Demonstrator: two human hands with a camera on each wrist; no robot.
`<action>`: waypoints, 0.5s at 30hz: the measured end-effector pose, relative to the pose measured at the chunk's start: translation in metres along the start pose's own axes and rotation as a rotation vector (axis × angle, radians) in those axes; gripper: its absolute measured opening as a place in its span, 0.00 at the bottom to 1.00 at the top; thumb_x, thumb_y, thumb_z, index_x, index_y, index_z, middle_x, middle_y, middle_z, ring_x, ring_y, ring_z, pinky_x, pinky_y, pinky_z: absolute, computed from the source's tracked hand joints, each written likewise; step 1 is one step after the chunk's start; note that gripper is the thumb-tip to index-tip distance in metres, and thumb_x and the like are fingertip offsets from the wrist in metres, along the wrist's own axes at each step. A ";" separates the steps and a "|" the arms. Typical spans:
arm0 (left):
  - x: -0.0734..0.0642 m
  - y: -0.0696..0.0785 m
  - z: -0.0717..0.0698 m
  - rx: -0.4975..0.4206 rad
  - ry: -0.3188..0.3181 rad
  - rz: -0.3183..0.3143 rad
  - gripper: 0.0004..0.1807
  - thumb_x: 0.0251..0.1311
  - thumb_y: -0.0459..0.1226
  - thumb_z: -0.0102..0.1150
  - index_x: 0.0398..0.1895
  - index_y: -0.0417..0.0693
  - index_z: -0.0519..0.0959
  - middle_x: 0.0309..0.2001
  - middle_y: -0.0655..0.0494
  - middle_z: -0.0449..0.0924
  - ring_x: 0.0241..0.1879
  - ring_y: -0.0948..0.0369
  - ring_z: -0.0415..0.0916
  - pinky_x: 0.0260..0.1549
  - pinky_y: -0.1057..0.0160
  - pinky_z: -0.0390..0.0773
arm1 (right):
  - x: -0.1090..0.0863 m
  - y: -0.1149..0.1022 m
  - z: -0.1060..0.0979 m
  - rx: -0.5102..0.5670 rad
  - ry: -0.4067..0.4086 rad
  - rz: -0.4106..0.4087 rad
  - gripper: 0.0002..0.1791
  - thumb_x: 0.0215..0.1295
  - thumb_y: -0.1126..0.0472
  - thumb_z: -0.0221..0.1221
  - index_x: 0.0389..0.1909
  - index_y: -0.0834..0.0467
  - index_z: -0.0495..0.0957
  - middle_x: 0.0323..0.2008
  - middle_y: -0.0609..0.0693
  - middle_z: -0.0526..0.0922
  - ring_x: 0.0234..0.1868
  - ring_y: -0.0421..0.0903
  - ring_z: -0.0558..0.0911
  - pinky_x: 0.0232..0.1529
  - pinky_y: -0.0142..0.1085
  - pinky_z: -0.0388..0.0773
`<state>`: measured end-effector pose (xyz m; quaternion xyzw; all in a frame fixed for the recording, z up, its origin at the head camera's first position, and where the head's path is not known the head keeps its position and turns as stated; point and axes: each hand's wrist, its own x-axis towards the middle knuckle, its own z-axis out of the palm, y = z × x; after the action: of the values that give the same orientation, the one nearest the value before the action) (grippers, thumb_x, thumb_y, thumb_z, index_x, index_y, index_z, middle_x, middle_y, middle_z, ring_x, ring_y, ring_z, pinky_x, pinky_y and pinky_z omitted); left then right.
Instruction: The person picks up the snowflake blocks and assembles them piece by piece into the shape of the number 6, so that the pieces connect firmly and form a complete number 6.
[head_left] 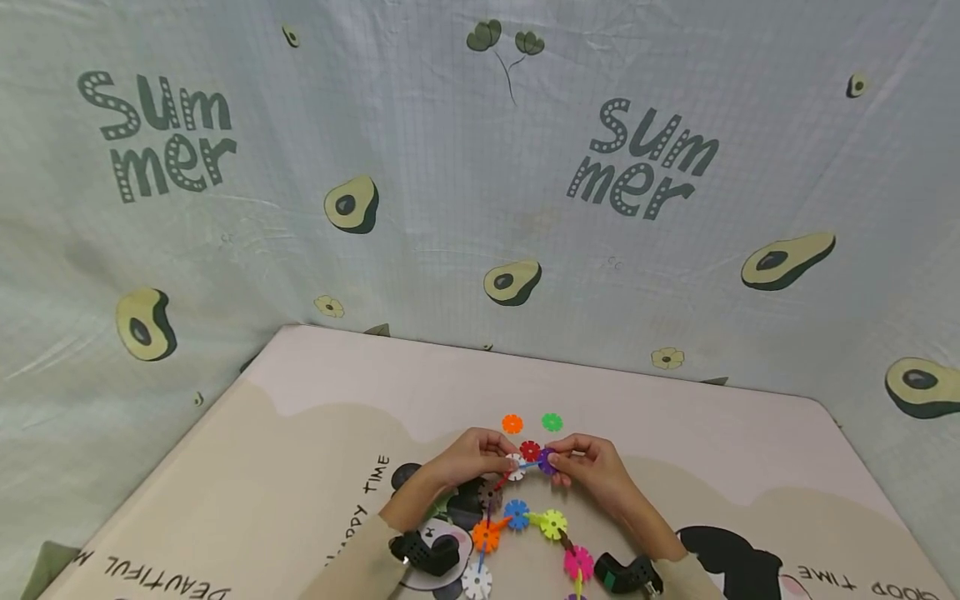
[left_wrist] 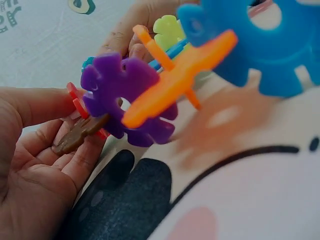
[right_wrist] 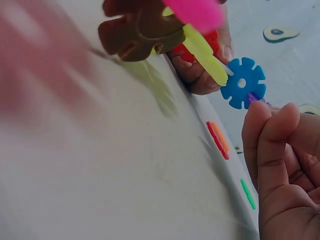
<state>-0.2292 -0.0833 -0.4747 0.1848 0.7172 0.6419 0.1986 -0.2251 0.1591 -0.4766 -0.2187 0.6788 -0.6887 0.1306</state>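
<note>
A chain of slotted plastic snowflake discs hangs between both hands above the table. At its upper end my left hand [head_left: 474,457] pinches the chain beside a white disc [head_left: 516,468]. My right hand [head_left: 596,468] pinches a purple disc [head_left: 547,461] between thumb and fingers. In the right wrist view, that purple piece meets the slots of a blue disc [right_wrist: 243,83]. The left wrist view shows a red disc and a brown disc [left_wrist: 75,138] at my left fingers, with purple [left_wrist: 120,80] and orange discs [left_wrist: 180,80] linked close by.
Loose orange [head_left: 512,424], green [head_left: 552,422] and red discs [head_left: 530,451] lie beyond the hands. Nearer me, the chain continues through blue [head_left: 517,514], yellow [head_left: 553,524] and pink discs [head_left: 578,563]. A printed cloth covers the table [head_left: 337,367]; a patterned curtain [head_left: 450,167] stands behind.
</note>
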 end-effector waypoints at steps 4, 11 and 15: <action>0.000 0.000 -0.001 -0.004 -0.024 0.022 0.12 0.61 0.28 0.58 0.42 0.23 0.76 0.29 0.60 0.80 0.28 0.69 0.76 0.34 0.71 0.79 | 0.001 0.001 0.001 0.004 -0.031 -0.007 0.18 0.67 0.70 0.58 0.46 0.84 0.70 0.32 0.45 0.85 0.25 0.36 0.81 0.28 0.26 0.78; 0.000 -0.001 -0.001 -0.013 -0.043 -0.014 0.11 0.62 0.30 0.58 0.42 0.27 0.76 0.28 0.61 0.79 0.30 0.68 0.75 0.34 0.71 0.78 | 0.000 0.002 0.000 -0.007 0.004 0.038 0.18 0.67 0.68 0.59 0.47 0.81 0.72 0.32 0.46 0.84 0.25 0.37 0.81 0.29 0.26 0.78; 0.001 -0.001 -0.002 0.006 -0.056 -0.002 0.12 0.67 0.33 0.55 0.43 0.29 0.76 0.30 0.61 0.78 0.30 0.67 0.74 0.35 0.70 0.77 | 0.001 0.003 -0.002 -0.001 -0.011 0.032 0.18 0.68 0.67 0.58 0.49 0.79 0.72 0.33 0.47 0.84 0.26 0.37 0.81 0.29 0.27 0.78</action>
<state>-0.2309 -0.0843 -0.4751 0.2027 0.7136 0.6340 0.2185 -0.2268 0.1601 -0.4795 -0.2114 0.6817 -0.6851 0.1453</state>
